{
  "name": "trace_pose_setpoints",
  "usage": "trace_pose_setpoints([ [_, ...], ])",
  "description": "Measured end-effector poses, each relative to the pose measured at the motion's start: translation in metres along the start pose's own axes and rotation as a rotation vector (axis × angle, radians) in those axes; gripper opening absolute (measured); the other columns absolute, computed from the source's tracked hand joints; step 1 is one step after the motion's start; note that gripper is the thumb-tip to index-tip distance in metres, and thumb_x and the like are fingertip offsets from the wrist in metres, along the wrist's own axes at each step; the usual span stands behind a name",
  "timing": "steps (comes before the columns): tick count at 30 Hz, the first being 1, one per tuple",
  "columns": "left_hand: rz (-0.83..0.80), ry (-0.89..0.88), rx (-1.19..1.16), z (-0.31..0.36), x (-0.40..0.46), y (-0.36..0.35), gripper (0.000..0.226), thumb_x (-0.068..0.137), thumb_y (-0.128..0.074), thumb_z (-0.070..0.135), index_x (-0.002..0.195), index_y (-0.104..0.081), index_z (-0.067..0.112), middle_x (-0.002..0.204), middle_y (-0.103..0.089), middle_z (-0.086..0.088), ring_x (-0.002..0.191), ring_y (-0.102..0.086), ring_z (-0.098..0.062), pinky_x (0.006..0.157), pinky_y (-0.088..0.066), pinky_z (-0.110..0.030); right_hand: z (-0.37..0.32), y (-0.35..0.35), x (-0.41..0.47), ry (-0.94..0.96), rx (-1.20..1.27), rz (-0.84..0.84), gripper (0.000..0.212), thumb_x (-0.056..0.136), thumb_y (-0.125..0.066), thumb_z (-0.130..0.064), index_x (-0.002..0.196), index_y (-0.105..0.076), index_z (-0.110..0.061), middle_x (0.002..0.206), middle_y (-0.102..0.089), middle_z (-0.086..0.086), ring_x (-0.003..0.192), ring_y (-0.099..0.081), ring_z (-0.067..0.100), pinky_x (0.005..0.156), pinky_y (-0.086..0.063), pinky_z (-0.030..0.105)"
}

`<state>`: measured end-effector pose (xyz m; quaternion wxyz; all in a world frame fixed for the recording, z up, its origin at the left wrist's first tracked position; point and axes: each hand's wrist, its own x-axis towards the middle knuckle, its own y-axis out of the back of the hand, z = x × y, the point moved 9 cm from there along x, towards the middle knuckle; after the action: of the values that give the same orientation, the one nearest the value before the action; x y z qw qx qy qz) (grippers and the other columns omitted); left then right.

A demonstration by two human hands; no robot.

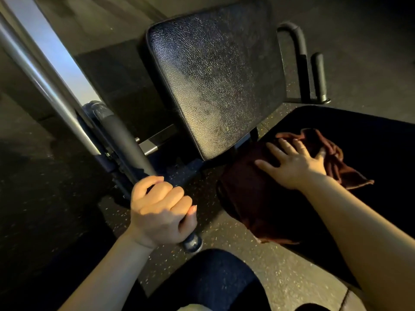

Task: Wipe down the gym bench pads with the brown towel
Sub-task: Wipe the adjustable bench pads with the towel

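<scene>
The right grip [294,162] lies flat, fingers spread, pressing the crumpled brown cloth towel [265,198] onto the dark seat pad [370,140] at lower right. The left grip [160,212] is clamped around a black foam-covered handle bar [128,142], beside the upright black textured leather back pad [215,72].

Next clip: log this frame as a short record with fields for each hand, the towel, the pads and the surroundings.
left hand: grips the black padded handle near its lower end
right hand: fingers spread, palm pressing the brown towel
towel: partly bunched, draped over the edge of the dark seat pad
back pad: black textured, smudged, no towel on it
frame: silver bar at left, two black handles behind the pad
floor: dark, speckled
</scene>
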<state>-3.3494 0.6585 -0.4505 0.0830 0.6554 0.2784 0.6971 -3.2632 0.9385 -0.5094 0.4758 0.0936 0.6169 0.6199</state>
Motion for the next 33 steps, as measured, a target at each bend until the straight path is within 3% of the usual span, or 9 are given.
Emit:
trace_pose_setpoints([
  [4, 0.003, -0.01, 0.004, 0.004, 0.006, -0.002, 0.041, 0.084, -0.046, 0.018, 0.044, -0.055, 0.015, 0.046, -0.049, 0.001, 0.059, -0.038, -0.016, 0.074, -0.041, -0.038, 0.007, 0.0, -0.01, -0.053, -0.032, -0.026, 0.091, 0.077, -0.012, -0.09, 0.155, -0.001, -0.044, 0.165, 0.009, -0.005, 0.151, 0.013, 0.026, 0.114, 0.001, 0.068],
  [10, -0.045, 0.011, 0.059, 0.0, -0.006, -0.006, 0.041, 0.088, -0.046, 0.024, 0.049, -0.055, 0.017, 0.051, -0.05, 0.002, 0.053, -0.046, -0.018, 0.086, -0.039, -0.036, -0.066, -0.017, -0.046, 0.121, -0.052, 0.008, 0.099, 0.075, -0.013, -0.092, 0.157, -0.001, -0.037, 0.165, 0.01, 0.006, 0.15, 0.014, 0.032, 0.11, 0.007, 0.071],
  [15, -0.138, 0.005, 0.113, -0.001, -0.008, -0.01, 0.045, 0.095, -0.043, 0.026, 0.055, -0.059, 0.016, 0.055, -0.053, 0.001, 0.058, -0.049, -0.02, 0.089, -0.037, -0.04, -0.088, -0.032, -0.079, 0.299, -0.153, 0.031, 0.092, 0.09, -0.045, -0.07, 0.157, 0.006, -0.032, 0.165, 0.011, 0.006, 0.15, 0.014, 0.032, 0.113, 0.005, 0.07],
  [19, -0.264, 0.043, 0.151, 0.003, -0.007, -0.01, 0.042, 0.098, -0.046, 0.026, 0.062, -0.064, 0.012, 0.059, -0.058, -0.002, 0.065, -0.058, -0.024, 0.095, -0.036, -0.045, -0.062, -0.03, -0.1, 0.345, -0.127, 0.05, 0.089, 0.093, -0.055, -0.054, 0.156, 0.004, -0.035, 0.166, 0.009, 0.001, 0.152, 0.008, 0.026, 0.118, 0.004, 0.062],
  [22, -0.363, 0.086, 0.185, 0.008, -0.01, -0.014, 0.034, 0.097, -0.052, 0.029, 0.073, -0.07, 0.013, 0.069, -0.065, -0.002, 0.078, -0.064, -0.027, 0.106, -0.029, -0.052, -0.027, -0.022, -0.123, 0.318, -0.109, 0.056, 0.095, 0.088, -0.06, -0.056, 0.156, 0.003, -0.038, 0.166, 0.007, -0.001, 0.152, 0.007, 0.023, 0.119, 0.002, 0.057],
  [26, -0.462, 0.166, 0.189, 0.012, -0.01, -0.021, 0.036, 0.096, -0.046, 0.035, 0.097, -0.073, 0.012, 0.077, -0.07, -0.004, 0.088, -0.065, -0.03, 0.109, -0.023, -0.058, 0.041, -0.008, -0.166, 0.19, -0.085, 0.047, 0.098, 0.08, -0.046, -0.081, 0.154, 0.005, -0.042, 0.165, 0.01, -0.008, 0.151, 0.01, 0.015, 0.121, -0.002, 0.049],
  [30, -0.513, 0.19, 0.228, 0.012, -0.01, -0.025, 0.041, 0.096, -0.042, 0.034, 0.098, -0.075, 0.01, 0.071, -0.069, -0.005, 0.088, -0.064, -0.031, 0.109, -0.022, -0.057, 0.095, 0.001, -0.203, 0.076, -0.099, 0.041, 0.119, 0.048, 0.002, -0.1, 0.153, 0.01, -0.043, 0.164, 0.013, -0.011, 0.151, 0.013, 0.012, 0.122, 0.002, 0.044],
  [31, -0.513, 0.198, 0.236, 0.012, -0.01, -0.026, 0.04, 0.096, -0.042, 0.034, 0.096, -0.075, 0.01, 0.071, -0.068, -0.005, 0.088, -0.065, -0.031, 0.109, -0.022, -0.056, 0.098, 0.0, -0.205, 0.064, -0.108, 0.046, 0.121, 0.046, 0.006, -0.098, 0.153, 0.01, -0.042, 0.164, 0.013, -0.009, 0.151, 0.013, 0.013, 0.122, 0.002, 0.046],
  [33, -0.506, 0.221, 0.249, 0.013, -0.009, -0.026, 0.038, 0.096, -0.043, 0.032, 0.093, -0.075, 0.011, 0.07, -0.067, -0.004, 0.087, -0.065, -0.03, 0.109, -0.021, -0.056, 0.092, 0.0, -0.204, 0.048, -0.113, 0.074, 0.115, 0.06, -0.009, -0.098, 0.155, 0.01, -0.036, 0.165, 0.013, -0.002, 0.151, 0.011, 0.02, 0.121, 0.002, 0.053],
])
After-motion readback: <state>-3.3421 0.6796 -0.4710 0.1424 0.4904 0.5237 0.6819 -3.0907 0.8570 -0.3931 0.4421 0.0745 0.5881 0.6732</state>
